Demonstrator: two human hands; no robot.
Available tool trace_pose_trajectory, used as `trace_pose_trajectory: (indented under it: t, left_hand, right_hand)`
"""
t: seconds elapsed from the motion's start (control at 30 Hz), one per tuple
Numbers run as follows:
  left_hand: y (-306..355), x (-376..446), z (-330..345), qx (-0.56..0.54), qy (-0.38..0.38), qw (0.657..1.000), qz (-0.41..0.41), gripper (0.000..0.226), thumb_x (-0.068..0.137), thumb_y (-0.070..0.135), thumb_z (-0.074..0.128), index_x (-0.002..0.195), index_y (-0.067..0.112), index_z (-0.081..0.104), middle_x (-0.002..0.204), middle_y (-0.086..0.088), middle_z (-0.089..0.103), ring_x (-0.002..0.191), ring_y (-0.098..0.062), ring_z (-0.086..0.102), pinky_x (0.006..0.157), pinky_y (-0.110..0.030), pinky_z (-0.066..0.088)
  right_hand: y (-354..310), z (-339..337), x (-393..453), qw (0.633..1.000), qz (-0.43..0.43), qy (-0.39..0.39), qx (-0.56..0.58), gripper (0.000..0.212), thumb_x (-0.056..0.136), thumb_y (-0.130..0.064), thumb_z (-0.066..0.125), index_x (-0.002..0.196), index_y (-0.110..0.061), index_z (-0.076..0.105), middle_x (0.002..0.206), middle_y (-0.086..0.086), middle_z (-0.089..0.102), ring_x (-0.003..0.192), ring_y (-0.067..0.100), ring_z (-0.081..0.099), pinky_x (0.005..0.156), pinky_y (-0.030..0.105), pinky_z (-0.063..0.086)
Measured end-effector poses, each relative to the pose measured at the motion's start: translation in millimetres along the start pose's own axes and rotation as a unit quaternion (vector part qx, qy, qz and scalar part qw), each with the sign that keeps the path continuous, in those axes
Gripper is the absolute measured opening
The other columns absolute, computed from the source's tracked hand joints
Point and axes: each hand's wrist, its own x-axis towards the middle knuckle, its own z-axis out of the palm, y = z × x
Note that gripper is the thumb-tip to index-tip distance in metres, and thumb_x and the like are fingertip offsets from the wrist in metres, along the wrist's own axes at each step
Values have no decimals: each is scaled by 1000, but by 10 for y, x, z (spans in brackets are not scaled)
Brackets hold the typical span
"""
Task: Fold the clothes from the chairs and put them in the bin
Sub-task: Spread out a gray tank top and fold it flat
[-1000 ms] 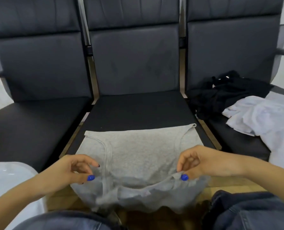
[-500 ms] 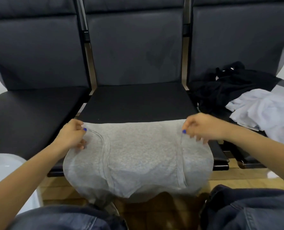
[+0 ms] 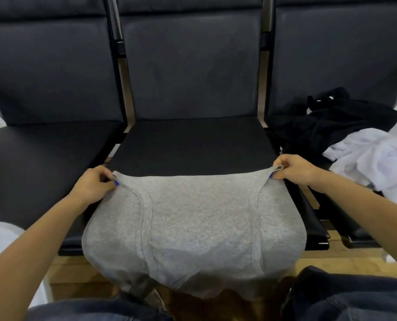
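Both hands, left hand point(image 3: 93, 186) and right hand point(image 3: 294, 169), are pinching the gray top point(image 3: 192, 216); its overhanging half is risking sliding off the seat point(image 3: 192, 144).

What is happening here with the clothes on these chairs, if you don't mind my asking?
A person is laying a grey tank top over the front of the middle chair seat to fold it. The left hand and the right hand each pinch a top corner, and the lower part hangs off the front edge. A black garment and a white garment lie unfolded on the right-hand chair.
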Motion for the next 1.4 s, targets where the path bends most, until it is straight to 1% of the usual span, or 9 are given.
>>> trace_pose_trajectory:
  t: [0.23, 0.4, 0.6, 0.8, 0.93, 1.07, 1.2, 1.3, 1.4]
  left_hand:
    - [29, -3, -65, -137, -58, 987, -65, 57, 83, -11, 64, 134, 2, 43, 75, -11, 59, 51, -18, 55, 36, -15, 41]
    - [34, 102, -147, -354, -17, 928, -115, 57, 85, -17, 55, 137, 4, 46, 96, -15, 65, 86, -22, 65, 59, -20, 58]
    - [117, 458, 3, -459, -7, 879, -130, 51, 86, -17, 53, 134, 2, 49, 130, -22, 54, 104, -30, 60, 74, -34, 54]
    - [307, 1108, 238, -463, 22, 870, -166, 26, 90, -17, 48, 108, 0, 58, 128, -20, 54, 96, -32, 61, 61, -33, 60]
    - [359, 1650, 397, -452, 46, 868, -201, 33, 94, -14, 44, 123, 0, 53, 129, -24, 53, 101, -31, 59, 81, -42, 52]
    - [453, 2039, 518, -426, 68, 878, -206, 37, 93, -14, 47, 127, 1, 52, 121, -23, 57, 89, -28, 62, 74, -39, 56]
    - [500, 2238, 573, -405, 123, 884, -198, 40, 96, -11, 40, 132, 4, 49, 123, -19, 55, 99, -31, 64, 73, -34, 60]
    - [426, 2087, 545, -278, 176, 932, -151, 40, 95, -7, 42, 132, 7, 50, 130, -15, 53, 110, -29, 59, 94, -41, 52]
    - [448, 1543, 536, -162, 167, 972, -28, 34, 90, -4, 48, 120, 8, 57, 112, -8, 61, 102, -26, 59, 92, -40, 48]
  right_hand:
    - [-11, -122, -78, 1000, -27, -5, 8, 27, 86, 7, 61, 69, -7, 46, 53, 11, 47, 30, 6, 41, 32, 17, 29]
    - [-54, -361, -21, 996, -11, 36, 81, 20, 85, 13, 56, 73, -3, 57, 43, 2, 55, 34, 7, 51, 32, 16, 37]
    - [-170, -392, 375, 970, 14, 66, 234, 16, 92, 7, 52, 84, -2, 63, 77, 20, 67, 58, 18, 70, 56, 24, 59]
    - [-180, -228, 1062, 964, 0, 103, 244, 18, 90, 11, 54, 80, 0, 65, 83, 18, 65, 66, 19, 70, 61, 21, 59]
    - [-103, -134, 1555, 960, 5, 129, 248, 23, 89, 16, 52, 77, 1, 64, 86, 15, 62, 76, 24, 64, 58, 19, 58]
    - [1, -65, 1975, 949, 38, 198, 244, 36, 89, 20, 43, 68, -3, 61, 84, 12, 58, 84, 26, 60, 55, 16, 56]
    - [48, -53, 2134, 931, 106, 260, 234, 37, 92, 10, 39, 71, -7, 66, 94, 12, 65, 80, 22, 64, 83, 30, 57]
    - [-7, -17, 1933, 946, 84, 293, 112, 27, 90, -1, 44, 94, -13, 68, 106, 9, 65, 94, 26, 64, 91, 40, 52]
    - [-234, 62, 1417, 973, 4, 228, -27, 13, 92, -19, 52, 96, -12, 63, 90, 3, 65, 83, 25, 62, 79, 38, 53]
